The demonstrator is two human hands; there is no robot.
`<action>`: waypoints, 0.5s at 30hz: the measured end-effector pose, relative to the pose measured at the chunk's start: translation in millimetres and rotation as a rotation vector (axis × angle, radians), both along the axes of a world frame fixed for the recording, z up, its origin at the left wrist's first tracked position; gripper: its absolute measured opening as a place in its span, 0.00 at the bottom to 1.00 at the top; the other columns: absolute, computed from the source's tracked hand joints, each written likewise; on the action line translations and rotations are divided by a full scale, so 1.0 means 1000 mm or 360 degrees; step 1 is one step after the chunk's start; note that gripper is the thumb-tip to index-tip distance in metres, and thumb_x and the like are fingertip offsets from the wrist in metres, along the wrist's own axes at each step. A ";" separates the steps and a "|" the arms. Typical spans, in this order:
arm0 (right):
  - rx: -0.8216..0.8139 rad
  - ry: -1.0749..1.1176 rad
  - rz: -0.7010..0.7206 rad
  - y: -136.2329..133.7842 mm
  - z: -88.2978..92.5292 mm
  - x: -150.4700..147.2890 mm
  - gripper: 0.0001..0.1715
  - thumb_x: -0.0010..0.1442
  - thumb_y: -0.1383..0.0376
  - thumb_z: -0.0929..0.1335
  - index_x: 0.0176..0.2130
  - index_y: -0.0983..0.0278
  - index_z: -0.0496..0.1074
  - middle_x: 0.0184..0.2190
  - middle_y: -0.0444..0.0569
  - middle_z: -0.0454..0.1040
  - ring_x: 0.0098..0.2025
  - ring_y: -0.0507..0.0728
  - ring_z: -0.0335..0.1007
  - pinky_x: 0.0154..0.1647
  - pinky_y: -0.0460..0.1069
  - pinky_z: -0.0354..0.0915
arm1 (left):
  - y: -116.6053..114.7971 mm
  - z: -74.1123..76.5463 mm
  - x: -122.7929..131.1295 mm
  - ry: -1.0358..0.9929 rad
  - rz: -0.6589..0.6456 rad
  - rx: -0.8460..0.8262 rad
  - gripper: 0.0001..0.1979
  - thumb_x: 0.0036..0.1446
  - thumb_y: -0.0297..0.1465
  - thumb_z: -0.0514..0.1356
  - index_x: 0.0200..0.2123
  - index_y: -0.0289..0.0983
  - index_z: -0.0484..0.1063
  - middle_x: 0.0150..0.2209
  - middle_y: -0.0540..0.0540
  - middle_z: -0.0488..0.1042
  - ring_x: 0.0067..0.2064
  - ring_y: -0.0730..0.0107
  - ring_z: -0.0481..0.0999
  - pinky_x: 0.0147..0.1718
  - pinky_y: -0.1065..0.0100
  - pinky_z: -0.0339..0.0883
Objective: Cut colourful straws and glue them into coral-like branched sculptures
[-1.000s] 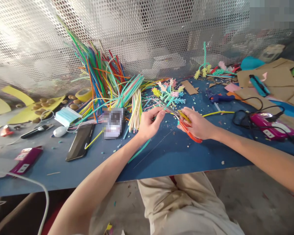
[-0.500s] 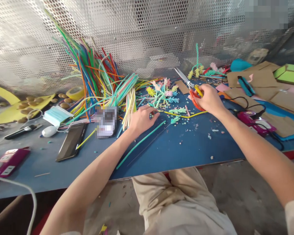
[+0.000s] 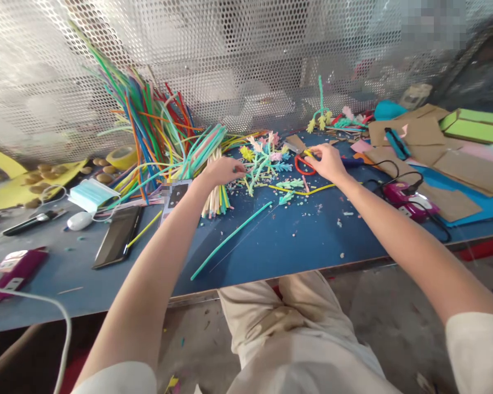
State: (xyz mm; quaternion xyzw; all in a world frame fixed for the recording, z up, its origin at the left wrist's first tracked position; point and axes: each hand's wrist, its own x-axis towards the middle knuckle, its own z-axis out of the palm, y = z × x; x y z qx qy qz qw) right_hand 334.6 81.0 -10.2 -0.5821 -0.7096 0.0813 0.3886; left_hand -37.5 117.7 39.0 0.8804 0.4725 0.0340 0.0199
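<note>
My right hand (image 3: 326, 161) has its fingers on the scissors (image 3: 305, 166), at the red and yellow handles; their blades point away to the back left, low over the table. My left hand (image 3: 222, 171) is beside a bundle of pastel pipe cleaners (image 3: 211, 139), its fingers curved and apart, tips close to a cluster of fuzzy pipe-cleaner sprigs (image 3: 267, 158). Whether those tips touch a stem I cannot make out. A bent yellow pipe cleaner (image 3: 308, 193) and a straight teal pipe cleaner (image 3: 230, 241) lie in front, with short green sprigs (image 3: 290, 184) near them.
Many coloured pipe cleaners (image 3: 148, 126) lean against the perforated metal panel (image 3: 263, 65). At left are a dark phone (image 3: 118, 235), a face mask (image 3: 92, 195) and a white mouse (image 3: 79, 220). At right lie cardboard pieces (image 3: 406, 131) and a magenta box with cables (image 3: 408, 201).
My left hand has moved left and back from beside the sprigs toward the pastel bundle. My right hand has shifted left and lowered the scissors. The view has turned slightly.
</note>
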 end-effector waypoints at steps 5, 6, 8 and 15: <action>0.0305 0.0118 0.0066 -0.024 0.011 -0.008 0.11 0.66 0.59 0.66 0.37 0.61 0.76 0.45 0.57 0.79 0.50 0.63 0.75 0.56 0.58 0.70 | -0.014 0.001 0.000 0.0053 0.0171 0.0180 0.13 0.64 0.40 0.60 0.45 0.45 0.84 0.44 0.47 0.84 0.44 0.58 0.81 0.40 0.67 0.63; 0.0321 0.0116 0.0112 -0.031 0.015 -0.012 0.11 0.66 0.59 0.66 0.36 0.61 0.76 0.44 0.56 0.80 0.49 0.63 0.76 0.56 0.58 0.70 | -0.017 0.003 -0.001 0.0029 0.0182 0.0218 0.14 0.65 0.40 0.59 0.46 0.45 0.83 0.45 0.47 0.84 0.45 0.57 0.80 0.40 0.66 0.63; 0.0329 0.0115 0.0190 -0.044 0.022 -0.021 0.11 0.66 0.58 0.67 0.35 0.60 0.75 0.42 0.55 0.80 0.49 0.64 0.76 0.56 0.59 0.70 | -0.025 0.007 -0.003 -0.0076 0.0200 0.0285 0.15 0.68 0.40 0.57 0.48 0.43 0.82 0.47 0.45 0.84 0.47 0.57 0.80 0.40 0.65 0.64; 0.0199 0.0180 0.0512 -0.076 0.031 -0.059 0.16 0.69 0.54 0.67 0.48 0.59 0.79 0.45 0.53 0.81 0.43 0.61 0.77 0.51 0.58 0.71 | -0.079 0.002 0.035 -0.0504 -0.0043 0.0390 0.14 0.72 0.40 0.56 0.47 0.40 0.79 0.42 0.44 0.82 0.41 0.63 0.79 0.41 0.67 0.66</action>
